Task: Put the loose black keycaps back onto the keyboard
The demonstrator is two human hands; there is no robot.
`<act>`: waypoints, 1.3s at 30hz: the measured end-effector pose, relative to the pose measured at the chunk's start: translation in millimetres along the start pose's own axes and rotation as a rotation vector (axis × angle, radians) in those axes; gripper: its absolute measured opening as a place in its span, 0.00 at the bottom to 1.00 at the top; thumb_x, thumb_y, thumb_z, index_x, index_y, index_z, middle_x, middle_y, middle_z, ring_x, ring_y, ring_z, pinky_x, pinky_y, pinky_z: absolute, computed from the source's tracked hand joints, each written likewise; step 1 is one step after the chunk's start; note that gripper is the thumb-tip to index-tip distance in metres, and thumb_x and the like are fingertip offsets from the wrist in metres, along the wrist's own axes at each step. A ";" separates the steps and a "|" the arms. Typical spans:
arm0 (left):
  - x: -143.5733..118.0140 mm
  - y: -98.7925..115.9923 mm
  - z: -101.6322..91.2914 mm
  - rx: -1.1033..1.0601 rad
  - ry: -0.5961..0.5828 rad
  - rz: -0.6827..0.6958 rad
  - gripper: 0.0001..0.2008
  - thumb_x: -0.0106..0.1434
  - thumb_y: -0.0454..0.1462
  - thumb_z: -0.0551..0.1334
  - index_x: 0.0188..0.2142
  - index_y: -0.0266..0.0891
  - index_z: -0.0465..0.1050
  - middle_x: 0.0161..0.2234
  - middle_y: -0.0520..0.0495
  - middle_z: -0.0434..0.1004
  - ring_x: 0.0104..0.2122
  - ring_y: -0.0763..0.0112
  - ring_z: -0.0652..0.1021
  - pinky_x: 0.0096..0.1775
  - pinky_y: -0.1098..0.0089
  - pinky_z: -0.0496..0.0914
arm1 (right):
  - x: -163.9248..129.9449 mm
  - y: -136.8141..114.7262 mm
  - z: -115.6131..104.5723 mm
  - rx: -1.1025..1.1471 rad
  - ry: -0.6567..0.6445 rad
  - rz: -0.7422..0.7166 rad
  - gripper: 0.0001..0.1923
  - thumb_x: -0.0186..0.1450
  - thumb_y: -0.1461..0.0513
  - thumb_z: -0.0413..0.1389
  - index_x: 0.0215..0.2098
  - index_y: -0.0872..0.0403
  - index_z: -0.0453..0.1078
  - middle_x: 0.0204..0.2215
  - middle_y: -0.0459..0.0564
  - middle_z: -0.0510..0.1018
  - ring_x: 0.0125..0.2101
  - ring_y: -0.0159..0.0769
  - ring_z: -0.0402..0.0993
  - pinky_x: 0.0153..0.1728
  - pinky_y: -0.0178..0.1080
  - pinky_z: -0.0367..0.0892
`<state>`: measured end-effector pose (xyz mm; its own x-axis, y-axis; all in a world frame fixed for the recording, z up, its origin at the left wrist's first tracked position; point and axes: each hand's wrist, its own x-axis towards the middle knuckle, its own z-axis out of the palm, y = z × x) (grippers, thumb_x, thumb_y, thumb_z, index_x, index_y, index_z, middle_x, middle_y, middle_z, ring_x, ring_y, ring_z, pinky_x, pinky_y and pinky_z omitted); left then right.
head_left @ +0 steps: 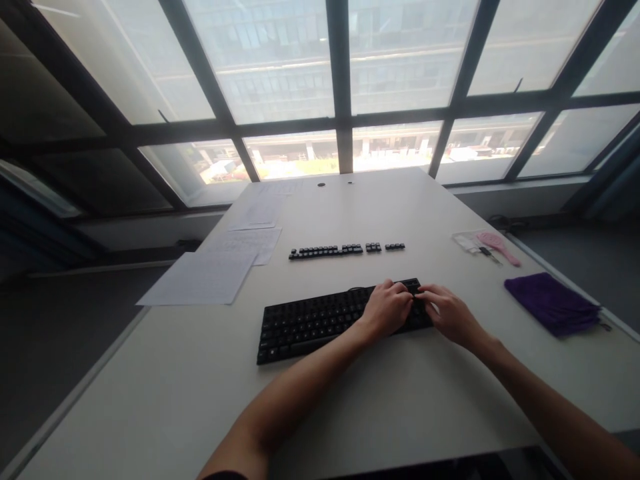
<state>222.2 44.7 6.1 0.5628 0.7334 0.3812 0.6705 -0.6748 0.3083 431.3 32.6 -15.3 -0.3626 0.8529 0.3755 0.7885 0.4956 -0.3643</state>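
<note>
A black keyboard lies slightly angled on the white table, its left part in plain sight. Over its right end, my left hand rests with curled fingers, covering some of the keys. My right hand comes in from the right, thumb and fingers drawn together at the number pad, close to the left fingertips. Whatever is between the fingers of either hand is too small or hidden to name. Behind the keyboard, loose black keycaps stand in a row split into groups.
Printed paper sheets overlap along the table's left side. To the right lie a folded purple cloth, a pink brush-like item, a clear plastic bag and a small black-handled tool. Large windows rise beyond the white table.
</note>
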 end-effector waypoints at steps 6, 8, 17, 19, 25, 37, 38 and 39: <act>-22.8 -63.5 -62.3 -0.044 0.156 -0.146 0.13 0.68 0.36 0.63 0.51 0.41 0.79 0.47 0.46 0.81 0.47 0.60 0.76 0.53 0.61 0.71 | 32.5 -43.2 0.2 -0.065 0.141 0.073 0.12 0.69 0.64 0.51 0.45 0.54 0.76 0.44 0.56 0.80 0.46 0.48 0.74 0.48 0.48 0.70; -38.5 -107.5 -90.8 -0.011 0.223 -0.261 0.12 0.67 0.35 0.64 0.49 0.41 0.80 0.47 0.46 0.82 0.47 0.61 0.77 0.56 0.59 0.69 | 54.1 -64.2 6.0 0.007 0.153 0.028 0.12 0.69 0.64 0.52 0.46 0.54 0.76 0.43 0.55 0.80 0.46 0.47 0.73 0.49 0.46 0.69; -108.5 -265.2 -147.0 0.103 0.291 -0.635 0.10 0.62 0.33 0.68 0.43 0.40 0.83 0.42 0.44 0.84 0.43 0.59 0.80 0.53 0.59 0.71 | 192.4 -174.4 100.5 0.028 -0.056 -0.191 0.12 0.70 0.66 0.54 0.48 0.56 0.77 0.45 0.56 0.78 0.48 0.43 0.70 0.53 0.42 0.63; -112.1 -276.9 -141.8 0.104 0.287 -0.637 0.10 0.62 0.33 0.68 0.44 0.41 0.83 0.43 0.44 0.84 0.44 0.59 0.80 0.54 0.59 0.71 | 217.3 -189.4 124.9 -0.040 -0.105 -0.205 0.12 0.71 0.66 0.54 0.48 0.55 0.78 0.46 0.56 0.78 0.49 0.43 0.69 0.52 0.41 0.63; -102.2 -293.7 -126.4 0.099 0.276 -0.572 0.09 0.64 0.37 0.68 0.43 0.46 0.84 0.45 0.46 0.84 0.47 0.59 0.79 0.54 0.60 0.70 | 257.6 -205.4 168.3 -0.109 -0.139 -0.215 0.11 0.72 0.63 0.54 0.45 0.54 0.79 0.44 0.57 0.79 0.48 0.46 0.67 0.48 0.43 0.61; -100.3 -306.9 -116.9 0.021 0.284 -0.489 0.07 0.63 0.33 0.67 0.36 0.46 0.85 0.40 0.48 0.85 0.42 0.63 0.80 0.53 0.61 0.70 | 273.6 -215.5 189.5 -0.141 -0.174 -0.255 0.13 0.72 0.65 0.52 0.39 0.57 0.79 0.40 0.59 0.81 0.46 0.46 0.67 0.47 0.45 0.56; -101.6 -305.6 -118.9 0.016 0.290 -0.489 0.06 0.63 0.33 0.68 0.35 0.45 0.85 0.39 0.48 0.85 0.41 0.63 0.80 0.53 0.61 0.70 | 271.6 -217.3 187.7 -0.129 -0.170 -0.253 0.12 0.72 0.65 0.52 0.38 0.57 0.79 0.39 0.59 0.81 0.46 0.46 0.68 0.47 0.44 0.57; -103.5 -303.5 -122.1 0.010 0.296 -0.489 0.05 0.62 0.33 0.68 0.34 0.45 0.85 0.38 0.48 0.85 0.41 0.63 0.80 0.52 0.61 0.70 | 268.7 -219.3 185.0 -0.116 -0.165 -0.250 0.12 0.72 0.65 0.53 0.38 0.56 0.79 0.39 0.58 0.81 0.45 0.46 0.68 0.47 0.44 0.57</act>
<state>-98.6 163.5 -20.5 0.0276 0.9048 0.4250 0.8244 -0.2610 0.5022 69.0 183.4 7.9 -0.6205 0.7268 0.2944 0.7126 0.6793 -0.1752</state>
